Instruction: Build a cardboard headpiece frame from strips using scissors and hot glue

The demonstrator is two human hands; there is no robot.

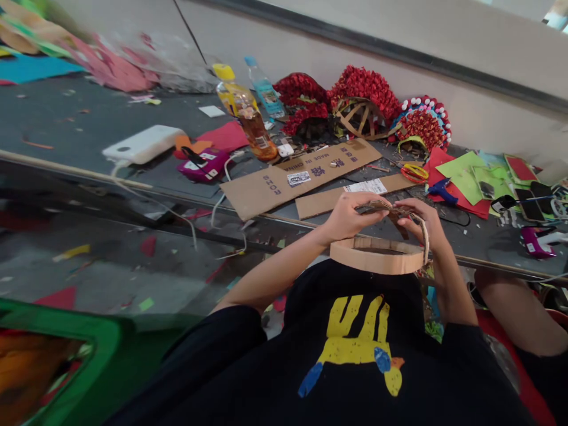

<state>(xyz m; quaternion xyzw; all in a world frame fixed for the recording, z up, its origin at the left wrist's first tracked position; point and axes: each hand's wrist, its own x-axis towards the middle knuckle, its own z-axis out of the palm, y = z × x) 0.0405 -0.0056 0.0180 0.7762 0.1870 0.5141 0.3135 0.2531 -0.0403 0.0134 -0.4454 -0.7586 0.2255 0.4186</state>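
Observation:
Close to my chest, a cardboard ring [377, 258] made of bent strips hangs between my hands. My left hand [350, 218] pinches a brown strip at the far side of the ring. On the other side, my right hand [421, 218] has its fingers closed on the same cardboard piece, with an upright strip bent beside the palm. Where the strips meet between my fingertips is partly hidden. Just beyond my hands lie a long printed cardboard sheet [306, 176] and a narrower cardboard strip [322, 204] with a white label.
On the dark table stand a yellow-capped bottle [251, 121] and a blue-capped bottle [266, 92]. Yellow scissors [415, 173], a blue glue gun [442, 191], red decorated pieces [364, 89] and a white power bank [142, 145] lie around. A person's leg [517, 310] is at right.

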